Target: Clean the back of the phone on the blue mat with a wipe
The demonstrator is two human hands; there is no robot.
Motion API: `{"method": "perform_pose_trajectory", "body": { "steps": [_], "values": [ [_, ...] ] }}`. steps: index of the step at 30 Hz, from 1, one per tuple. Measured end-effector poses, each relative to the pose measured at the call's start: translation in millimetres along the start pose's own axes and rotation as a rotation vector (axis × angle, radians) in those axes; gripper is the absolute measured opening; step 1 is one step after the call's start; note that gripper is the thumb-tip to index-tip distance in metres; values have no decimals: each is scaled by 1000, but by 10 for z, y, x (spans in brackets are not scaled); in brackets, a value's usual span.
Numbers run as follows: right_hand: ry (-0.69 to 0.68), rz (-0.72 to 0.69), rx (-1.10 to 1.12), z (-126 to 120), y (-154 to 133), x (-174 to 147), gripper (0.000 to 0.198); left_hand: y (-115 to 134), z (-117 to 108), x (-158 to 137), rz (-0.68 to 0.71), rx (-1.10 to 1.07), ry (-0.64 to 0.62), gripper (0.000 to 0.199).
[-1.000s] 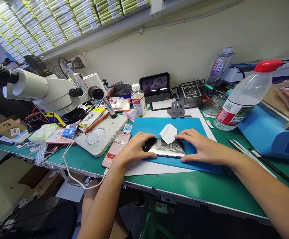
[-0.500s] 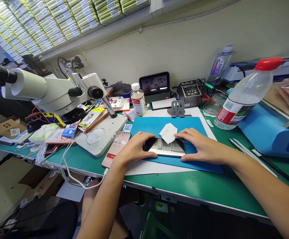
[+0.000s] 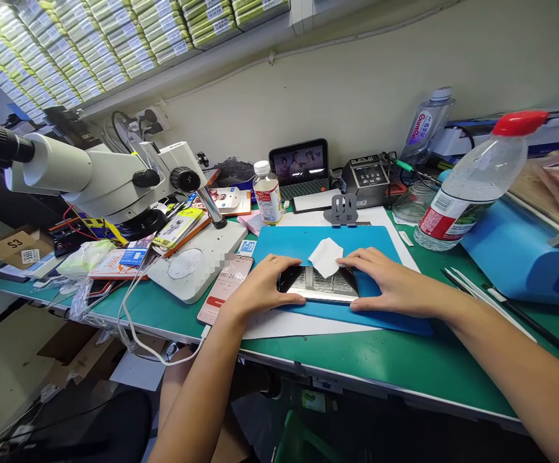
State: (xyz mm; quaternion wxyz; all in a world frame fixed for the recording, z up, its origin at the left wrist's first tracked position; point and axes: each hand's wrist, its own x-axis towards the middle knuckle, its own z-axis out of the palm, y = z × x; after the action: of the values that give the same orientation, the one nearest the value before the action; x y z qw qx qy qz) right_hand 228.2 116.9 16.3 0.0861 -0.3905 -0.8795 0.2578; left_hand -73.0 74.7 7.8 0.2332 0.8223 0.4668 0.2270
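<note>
Clamped on the phone (image 3: 325, 289) from both ends, left hand (image 3: 261, 284) and right hand (image 3: 388, 284) have barely moved (white cloth (image 3: 326, 256) between them), seemingly just steadying it.

Brown cardboard box (image 3: 22, 247) says "S3", and the slim pink-screened phone (image 3: 223, 287) shows "00:20", later digits too blurry. Clear plastic white-capped bottle (image 3: 423, 127) has "Gam"-something on its purple-and-white label, rest is mush.
</note>
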Motion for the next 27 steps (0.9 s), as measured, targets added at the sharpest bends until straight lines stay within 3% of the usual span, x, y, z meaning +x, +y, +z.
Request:
{"method": "perform_pose_trajectory", "body": {
  "steps": [27],
  "values": [
    [-6, 22, 5, 9, 38, 12, 89, -50, 5, -16, 10, 28, -11, 71]
  ]
}}
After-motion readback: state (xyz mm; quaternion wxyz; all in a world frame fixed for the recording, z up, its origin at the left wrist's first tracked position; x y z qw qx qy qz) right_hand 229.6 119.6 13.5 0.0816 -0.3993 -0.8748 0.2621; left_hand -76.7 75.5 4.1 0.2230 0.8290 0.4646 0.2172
